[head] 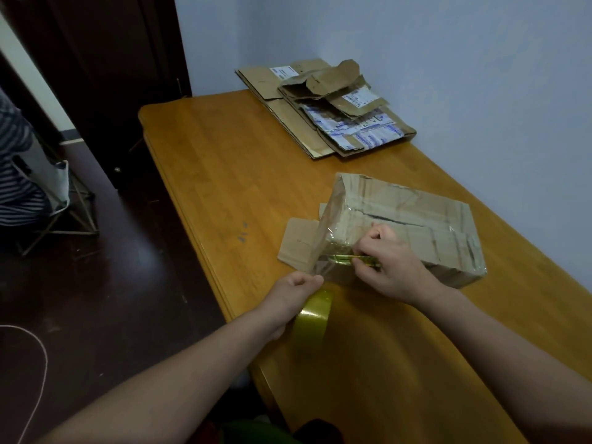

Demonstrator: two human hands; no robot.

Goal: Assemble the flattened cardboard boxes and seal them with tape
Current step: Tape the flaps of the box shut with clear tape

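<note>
Left hand [296, 293] holding tape roll [313, 317]; right hand [395, 267] pinching yellow-green tool [342, 259] against box [416, 225], long axis lying upper-left to lower-right.

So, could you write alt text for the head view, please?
Left hand holds a tape roll, its strip stretched to a cardboard box on a table; right hand pinches a yellow tool at the strip. Flattened boxes lie behind.

On the table [224, 174]: one assembled cardboard box [407, 225] at its middle, one stack of flattened boxes [323, 107] at its far end (pieces not countable), and one roll of tape [312, 318] at its near edge. Over the table: two hands, left hand [294, 293] and right hand [390, 264], and one yellow-green tool [366, 260]. Off its left side: one person in stripes [16, 161], one white cord [43, 350].
</note>
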